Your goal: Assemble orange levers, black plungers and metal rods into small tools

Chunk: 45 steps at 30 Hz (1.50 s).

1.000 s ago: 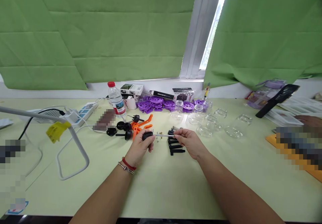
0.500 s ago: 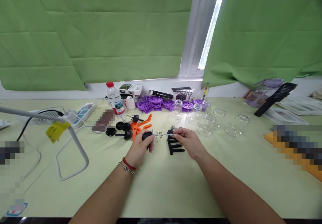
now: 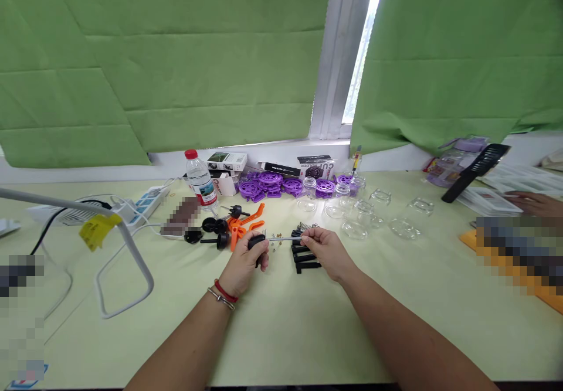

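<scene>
My left hand (image 3: 241, 264) is closed around a black part (image 3: 255, 241), largely hidden by the fingers. From it a thin metal rod (image 3: 284, 238) runs level to the right, and the fingertips of my right hand (image 3: 329, 253) pinch its far end. Just below the rod lie small brass-coloured and silver pieces (image 3: 278, 240). Several black plastic handles (image 3: 308, 257) rest under and beside my right hand, with springs (image 3: 305, 225) behind them. To the left of my left hand are orange levers (image 3: 240, 225) and round black parts with stems (image 3: 221, 240).
Purple plastic wheels (image 3: 270, 180), boxes (image 3: 227, 160) and a water bottle (image 3: 201, 181) line the back. Clear glass jars (image 3: 355, 227) stand at right. Another person's hand (image 3: 534, 202) is over white trays (image 3: 492, 201). A grey lamp frame (image 3: 138, 268) crosses the left.
Another person's hand has come in at the right edge by the trays. The view has shifted slightly; my hands keep the same hold on the black part and rod.
</scene>
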### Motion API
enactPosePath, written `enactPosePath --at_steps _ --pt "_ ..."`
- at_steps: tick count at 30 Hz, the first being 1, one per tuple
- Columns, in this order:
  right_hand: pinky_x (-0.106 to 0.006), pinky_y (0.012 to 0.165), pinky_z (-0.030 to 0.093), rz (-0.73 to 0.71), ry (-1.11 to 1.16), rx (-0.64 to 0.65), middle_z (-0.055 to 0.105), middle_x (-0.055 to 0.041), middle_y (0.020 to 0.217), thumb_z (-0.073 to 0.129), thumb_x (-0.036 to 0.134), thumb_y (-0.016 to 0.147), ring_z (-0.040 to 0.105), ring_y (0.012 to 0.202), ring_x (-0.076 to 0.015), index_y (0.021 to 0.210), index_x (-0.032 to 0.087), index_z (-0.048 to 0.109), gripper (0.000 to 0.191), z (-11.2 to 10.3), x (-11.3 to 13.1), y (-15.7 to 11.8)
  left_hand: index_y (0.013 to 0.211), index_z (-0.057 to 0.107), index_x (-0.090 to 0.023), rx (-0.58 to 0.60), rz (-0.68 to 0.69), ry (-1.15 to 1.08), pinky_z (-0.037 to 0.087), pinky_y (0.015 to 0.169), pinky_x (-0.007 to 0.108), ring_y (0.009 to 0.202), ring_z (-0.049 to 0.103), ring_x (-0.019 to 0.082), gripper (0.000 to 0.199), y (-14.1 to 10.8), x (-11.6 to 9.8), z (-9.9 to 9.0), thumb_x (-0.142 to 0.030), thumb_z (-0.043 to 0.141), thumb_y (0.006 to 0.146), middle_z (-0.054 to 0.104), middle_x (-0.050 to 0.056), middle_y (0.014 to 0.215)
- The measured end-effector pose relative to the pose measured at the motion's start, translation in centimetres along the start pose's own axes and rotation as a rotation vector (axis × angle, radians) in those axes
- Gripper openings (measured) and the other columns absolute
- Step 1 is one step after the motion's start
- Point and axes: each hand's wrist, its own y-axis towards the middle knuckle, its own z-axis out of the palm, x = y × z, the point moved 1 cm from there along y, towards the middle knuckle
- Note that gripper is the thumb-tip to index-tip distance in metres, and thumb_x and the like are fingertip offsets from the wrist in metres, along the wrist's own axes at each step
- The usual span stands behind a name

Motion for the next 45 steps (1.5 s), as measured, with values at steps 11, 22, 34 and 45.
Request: enactPosePath --at_steps 11,22,34,45 --pt "-0.025 0.054 0.030 0.002 -0.160 0.041 0.050 0.0019 0.061 0.055 0.052 0.077 0.039 0.055 -0.0116 0.069 0.019 0.056 0.034 0.11 0.32 -0.22 0.088 0.046 -0.018 0.010 -0.008 0.017 0.039 0.046 0.023 0.048 0.051 0.008 0.027 -0.03 -0.26 -0.01 -0.039 0.060 0.077 0.054 -0.003 0.067" --pt "-0.025 0.050 0.026 0.025 -0.156 0.083 0.042 0.0032 0.055 0.047 0.058 0.081 0.033 0.049 -0.0098 0.059 0.019 0.046 0.044 0.59 0.78 -0.54 0.088 0.045 -0.018 0.052 -0.016 0.024 0.039 0.044 0.022 0.049 0.051 0.009 0.025 0.00 -0.10 -0.04 -0.038 0.058 0.079 0.052 -0.004 0.068" --pt "-0.025 0.054 0.032 -0.083 -0.108 0.008 0.049 0.0026 0.063 0.053 0.059 0.078 0.041 0.057 -0.0114 0.075 0.019 0.058 0.040 0.43 0.72 -0.44 0.084 0.046 -0.019 0.025 -0.024 -0.023 0.038 0.044 0.022 0.048 0.051 0.009 0.026 -0.03 -0.45 -0.19 -0.038 0.060 0.077 0.054 -0.003 0.069" --pt "-0.027 0.062 0.039 -0.146 -0.078 0.043 0.054 -0.0002 0.071 0.062 0.051 0.073 0.047 0.067 -0.0140 0.079 0.018 0.059 0.033 0.44 0.57 -0.42 0.086 0.046 -0.018 0.011 -0.027 -0.032 0.036 0.044 0.022 0.047 0.051 0.008 0.026 -0.20 -0.81 -0.07 -0.038 0.060 0.077 0.054 -0.003 0.068"
